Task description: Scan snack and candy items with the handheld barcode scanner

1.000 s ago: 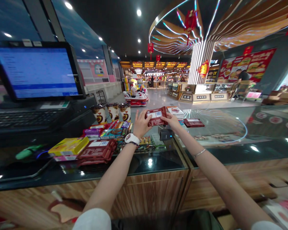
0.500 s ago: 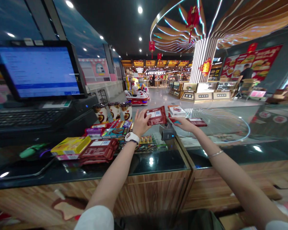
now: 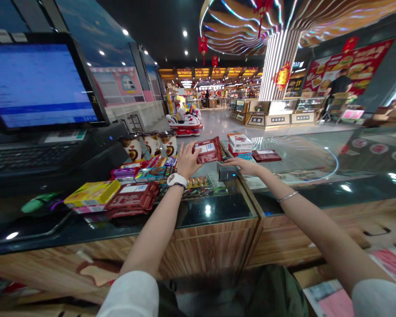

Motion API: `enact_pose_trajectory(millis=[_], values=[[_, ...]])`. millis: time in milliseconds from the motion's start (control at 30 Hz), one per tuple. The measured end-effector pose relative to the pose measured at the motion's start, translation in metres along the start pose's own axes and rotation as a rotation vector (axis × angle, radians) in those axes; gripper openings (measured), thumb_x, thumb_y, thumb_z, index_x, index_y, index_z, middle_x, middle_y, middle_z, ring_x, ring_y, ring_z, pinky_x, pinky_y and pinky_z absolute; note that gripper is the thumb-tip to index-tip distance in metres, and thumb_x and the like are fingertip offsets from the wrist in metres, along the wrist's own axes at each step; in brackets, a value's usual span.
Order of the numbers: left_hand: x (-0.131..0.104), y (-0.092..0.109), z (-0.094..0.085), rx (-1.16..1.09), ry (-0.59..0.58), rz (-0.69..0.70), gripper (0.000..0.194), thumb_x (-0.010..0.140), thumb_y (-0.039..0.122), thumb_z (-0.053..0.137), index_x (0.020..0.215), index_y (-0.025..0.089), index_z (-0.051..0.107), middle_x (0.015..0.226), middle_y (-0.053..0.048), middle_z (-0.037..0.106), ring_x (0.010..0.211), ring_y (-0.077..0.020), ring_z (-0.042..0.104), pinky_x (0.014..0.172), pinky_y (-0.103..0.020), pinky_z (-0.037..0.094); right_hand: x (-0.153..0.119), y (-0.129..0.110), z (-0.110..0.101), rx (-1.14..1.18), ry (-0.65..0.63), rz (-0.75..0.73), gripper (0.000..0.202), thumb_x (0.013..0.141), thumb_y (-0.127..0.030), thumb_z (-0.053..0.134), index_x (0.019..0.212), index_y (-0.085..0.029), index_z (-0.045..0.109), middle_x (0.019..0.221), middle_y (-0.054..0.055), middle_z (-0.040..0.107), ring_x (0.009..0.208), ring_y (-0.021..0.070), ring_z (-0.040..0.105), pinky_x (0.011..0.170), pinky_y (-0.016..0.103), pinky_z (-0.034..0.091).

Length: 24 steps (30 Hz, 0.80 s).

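Observation:
A dark red packet [image 3: 210,150] with a white barcode label is held up by my left hand [image 3: 188,159], its fingers closed on the packet's left end. Just right of it, my right hand [image 3: 242,165] has its fingers on the top of a small black scanner [image 3: 227,172] with a blue light. Behind that hand, white and red boxes [image 3: 240,142] lie on the glass counter beside another dark red packet [image 3: 266,156]. More dark red packets [image 3: 133,197] are stacked at the left, next to a yellow box [image 3: 92,193].
A monitor [image 3: 41,83] and a keyboard [image 3: 29,154] fill the left side. Several colourful snack packs [image 3: 155,168] lie below three lidded cups [image 3: 151,144]. A person [image 3: 339,86] stands far back at the right.
My right hand has moved from the boxes at the back onto the scanner. My left hand still holds the packet. The view has shifted, with more of the floor below showing.

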<state>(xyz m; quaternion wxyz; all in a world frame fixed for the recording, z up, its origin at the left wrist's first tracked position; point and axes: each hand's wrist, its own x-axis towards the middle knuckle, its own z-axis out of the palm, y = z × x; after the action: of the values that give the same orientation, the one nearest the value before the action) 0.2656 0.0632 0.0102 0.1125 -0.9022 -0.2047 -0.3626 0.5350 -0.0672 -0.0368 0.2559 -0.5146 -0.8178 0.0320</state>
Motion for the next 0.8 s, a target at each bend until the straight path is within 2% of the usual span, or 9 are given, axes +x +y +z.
enact_pose_trajectory(millis=[133,267,433,533,667,800], values=[[0.0,0.0,0.0,0.014,-0.014,0.003,0.048,0.073,0.022,0.076,0.12,0.021,0.062,0.152,-0.014,0.046,0.143,-0.0324,0.041,0.126,-0.058,0.015,-0.001,0.002,0.002,-0.036,-0.004,0.0,0.064,0.073,-0.003,0.058,0.134,-0.024,0.064,0.134,0.012,0.064,0.12,0.027,0.062,0.107,0.046,0.046],[0.0,0.001,0.0,0.026,-0.002,0.012,0.048,0.074,0.023,0.075,0.12,0.019,0.062,0.151,-0.015,0.047,0.143,-0.0322,0.041,0.126,-0.056,0.014,-0.001,0.002,0.005,-0.083,-0.015,0.019,0.068,0.071,-0.002,0.057,0.135,-0.024,0.062,0.138,0.012,0.061,0.125,0.0286,0.058,0.11,0.05,0.042],[0.0,0.002,-0.001,0.029,-0.007,0.009,0.047,0.074,0.022,0.075,0.119,0.018,0.062,0.151,-0.016,0.047,0.143,-0.0322,0.041,0.126,-0.056,0.013,0.001,-0.01,0.004,-0.053,0.023,0.004,0.063,0.073,-0.006,0.057,0.134,-0.022,0.062,0.136,0.013,0.062,0.126,0.0291,0.058,0.11,0.049,0.043],[0.001,0.003,-0.004,0.03,-0.007,-0.004,0.048,0.073,0.021,0.076,0.119,0.019,0.062,0.152,-0.016,0.046,0.142,-0.0325,0.041,0.126,-0.056,0.014,0.003,-0.018,-0.001,0.007,0.132,0.013,0.053,0.077,-0.014,0.06,0.13,-0.02,0.064,0.132,0.013,0.064,0.122,0.0303,0.06,0.107,0.047,0.045],[0.001,0.004,-0.004,0.029,-0.01,-0.008,0.048,0.072,0.021,0.076,0.118,0.02,0.062,0.152,-0.015,0.046,0.143,-0.0323,0.04,0.126,-0.057,0.015,0.004,-0.024,-0.005,0.151,0.339,0.076,0.037,0.076,-0.027,0.07,0.111,-0.02,0.071,0.12,0.011,0.07,0.113,0.0316,0.063,0.102,0.047,0.047],[0.001,0.003,-0.002,0.048,0.001,-0.003,0.047,0.074,0.023,0.077,0.119,0.02,0.062,0.151,-0.015,0.047,0.142,-0.0323,0.041,0.126,-0.056,0.015,0.01,-0.028,-0.004,0.367,0.592,0.191,0.043,0.065,-0.044,0.082,0.1,-0.021,0.071,0.109,0.007,0.073,0.107,0.0305,0.064,0.102,0.048,0.047]])
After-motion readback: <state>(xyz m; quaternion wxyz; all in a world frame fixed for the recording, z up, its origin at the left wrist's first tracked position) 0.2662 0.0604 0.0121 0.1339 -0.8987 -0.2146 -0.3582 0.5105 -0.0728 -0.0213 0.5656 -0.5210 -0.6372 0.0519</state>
